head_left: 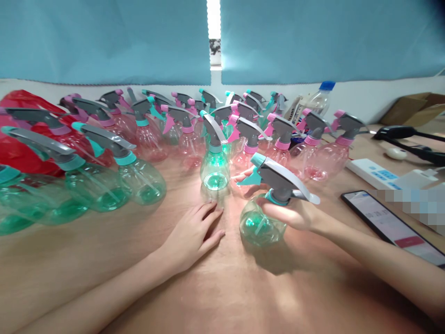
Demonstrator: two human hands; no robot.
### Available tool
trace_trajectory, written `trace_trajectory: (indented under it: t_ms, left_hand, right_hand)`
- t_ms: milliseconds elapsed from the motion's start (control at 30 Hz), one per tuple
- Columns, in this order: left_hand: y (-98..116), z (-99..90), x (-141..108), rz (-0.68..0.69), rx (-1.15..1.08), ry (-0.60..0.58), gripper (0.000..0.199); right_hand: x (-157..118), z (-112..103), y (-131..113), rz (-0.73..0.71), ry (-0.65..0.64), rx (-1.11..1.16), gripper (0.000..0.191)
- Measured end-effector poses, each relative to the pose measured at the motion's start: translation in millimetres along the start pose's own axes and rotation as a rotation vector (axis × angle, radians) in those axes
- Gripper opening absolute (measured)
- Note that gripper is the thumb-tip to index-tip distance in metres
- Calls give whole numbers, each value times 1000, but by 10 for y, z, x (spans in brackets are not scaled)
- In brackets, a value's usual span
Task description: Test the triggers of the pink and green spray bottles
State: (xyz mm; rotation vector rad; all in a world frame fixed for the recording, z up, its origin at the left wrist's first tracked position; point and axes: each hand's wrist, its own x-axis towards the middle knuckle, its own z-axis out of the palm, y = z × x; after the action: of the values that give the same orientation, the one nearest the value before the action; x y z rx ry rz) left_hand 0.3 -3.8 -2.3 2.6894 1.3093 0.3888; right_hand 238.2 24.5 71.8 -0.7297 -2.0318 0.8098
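Note:
A green spray bottle (262,229) with a grey and turquoise trigger head is gripped around its neck by my right hand (295,212). It tilts slightly above the table at the centre right, its shadow beneath it. My left hand (194,232) lies flat on the wooden table (167,297), fingers loosely spread and holding nothing. Just beyond its fingertips another green spray bottle (215,169) stands upright. Part of my right hand's fingers is hidden behind the held bottle.
Several pink spray bottles (250,157) crowd the back of the table. More green bottles (141,181) line the left, before a red plastic bag (21,148). At right lie a phone (392,227), a white power strip (375,174) and black glasses-like frames (410,139). A cardboard box (413,109) sits behind.

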Motion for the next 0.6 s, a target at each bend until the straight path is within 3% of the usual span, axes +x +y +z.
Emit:
trace_trajectory:
  t_ms: [400,600]
  left_hand:
    - [0,-2,2,2,6,-4,44]
    - [4,-8,4,3,5,-6,44]
  right_hand:
    - [39,11,-87,-23,120,-125,10]
    - [16,-8,-66,2,91,-118,9]
